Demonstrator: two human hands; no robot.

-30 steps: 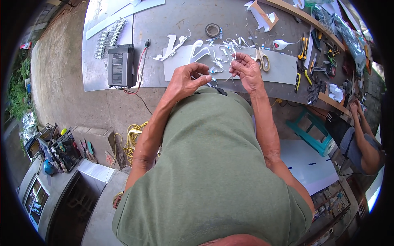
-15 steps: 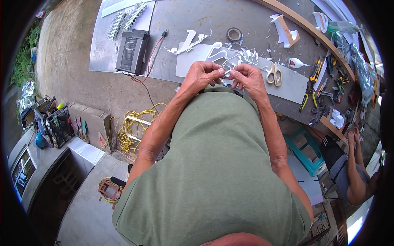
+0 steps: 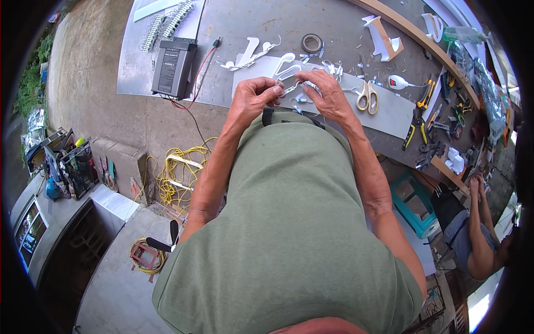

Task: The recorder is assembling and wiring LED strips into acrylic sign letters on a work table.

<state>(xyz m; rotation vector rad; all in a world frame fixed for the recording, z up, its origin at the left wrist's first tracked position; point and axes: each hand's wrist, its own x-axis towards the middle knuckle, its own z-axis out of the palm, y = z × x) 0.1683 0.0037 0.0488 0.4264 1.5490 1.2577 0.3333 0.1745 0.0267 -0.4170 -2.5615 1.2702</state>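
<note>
My left hand (image 3: 256,101) pinches one end of a short string of small white LED modules (image 3: 289,89) between thumb and fingertips. The other part of the string runs to my right hand (image 3: 329,99), whose thumb and fingers are closed on it. Both hands are just above the near edge of a metal worktable, over a light grey sheet (image 3: 392,108). Just beyond them lies a curved white letter-shaped piece (image 3: 285,60). Beside my right hand rest scissors (image 3: 367,99) with beige handles. Thin wires and blue-and-white scraps are scattered close by.
A black power supply box (image 3: 173,69) with red and black leads stands left. Coiled LED strings (image 3: 177,19), a tape roll (image 3: 312,43) and a white glue gun (image 3: 397,82) lie on the table. Pliers and cutters fill the right side, where another person (image 3: 473,239) sits near a green stool (image 3: 414,203).
My hands have moved apart, the left one going left and the right one lifting and turning slightly. The LED string now stretches visibly between them.
</note>
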